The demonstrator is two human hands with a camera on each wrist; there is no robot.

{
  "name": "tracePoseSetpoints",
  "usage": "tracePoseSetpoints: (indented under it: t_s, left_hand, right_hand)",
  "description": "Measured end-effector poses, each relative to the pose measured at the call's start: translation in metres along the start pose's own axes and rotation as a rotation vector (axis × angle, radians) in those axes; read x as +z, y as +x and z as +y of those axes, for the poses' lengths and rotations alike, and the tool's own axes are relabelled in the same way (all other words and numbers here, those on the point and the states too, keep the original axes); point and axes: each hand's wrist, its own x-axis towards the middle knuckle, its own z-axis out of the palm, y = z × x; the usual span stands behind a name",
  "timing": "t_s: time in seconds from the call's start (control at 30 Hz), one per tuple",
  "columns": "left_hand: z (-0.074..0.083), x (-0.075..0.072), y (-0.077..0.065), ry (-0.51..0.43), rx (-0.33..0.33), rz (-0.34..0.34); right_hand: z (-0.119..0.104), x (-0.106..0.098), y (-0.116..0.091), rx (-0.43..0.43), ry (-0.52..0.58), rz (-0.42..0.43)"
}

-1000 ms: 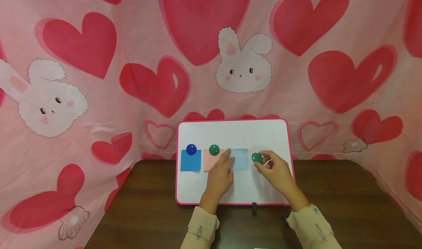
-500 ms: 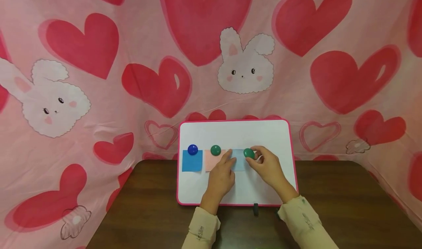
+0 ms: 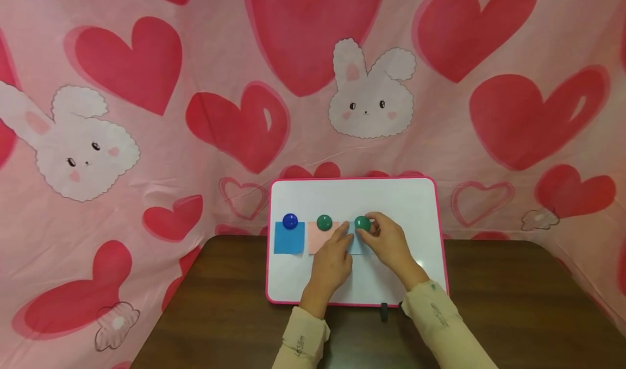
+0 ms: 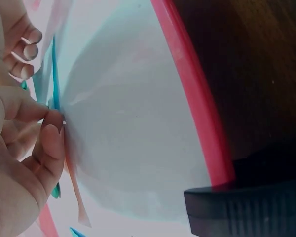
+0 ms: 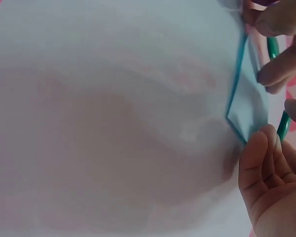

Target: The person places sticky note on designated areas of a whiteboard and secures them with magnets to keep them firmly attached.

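My right hand (image 3: 391, 244) pinches a round green magnet (image 3: 362, 223) between thumb and fingers at the top edge of a light blue sticky note (image 3: 358, 248). The note lies on a white magnetic board (image 3: 406, 195) with a pink rim. Fingers of my left hand (image 3: 331, 263) reach out straight and press the left part of that note, also covering some of a pink sticky note (image 3: 319, 239). Another green magnet (image 3: 324, 222) sits on the pink note's top edge. In the right wrist view, the light blue note's (image 5: 249, 106) lower corner stands off the board.
At the board's left, a blue sticky note (image 3: 289, 241) has a dark blue magnet (image 3: 290, 221) on its top edge. A small black piece (image 3: 383, 312) sits at the board's lower edge. The board is on a dark wooden table (image 3: 220, 304), before a pink heart-patterned cloth (image 3: 303, 146).
My right hand has moved left with the green magnet, from beside the light blue note onto its top edge. My left hand has stayed on the note. The view has shifted slightly.
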Motion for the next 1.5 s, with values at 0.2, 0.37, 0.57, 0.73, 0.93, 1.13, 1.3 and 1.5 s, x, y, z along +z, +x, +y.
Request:
tracePoseSetpoints:
  t_s: [0.2,0.37,0.57,0.73,0.93,1.13,1.3,1.5]
  left_hand:
    - [0.001,0.0,-0.001,-0.002,0.018,0.029]
    - [0.0,0.001,-0.001,0.001,0.026,0.048]
    - [-0.001,0.002,0.0,0.005,0.015,0.039]
    - [0.002,0.002,0.002,-0.018,0.009,0.027]
    - [0.002,0.002,0.001,-0.059,0.003,0.02]
    - [0.006,-0.006,-0.008,-0.124,-0.005,-0.022]
    - [0.013,-0.015,-0.029,-0.151,-0.005,-0.223]
    - [0.023,-0.012,-0.066,-0.195,0.014,-0.485]
  right_hand:
    - [0.001,0.006,0.002,0.0,-0.116,-0.002]
    - [0.004,0.011,0.003,-0.045,-0.191,0.036]
    - [0.005,0.011,0.002,-0.047,-0.194,0.039]
    - [0.01,-0.006,-0.009,-0.011,-0.103,0.05]
    - [0.02,-0.037,-0.035,0.126,0.021,0.069]
    - [0.045,-0.072,-0.074,0.211,0.088,0.137]
    - [0.075,-0.098,-0.107,0.248,0.128,0.155]
    - [0.106,-0.127,-0.152,0.305,0.192,0.196]
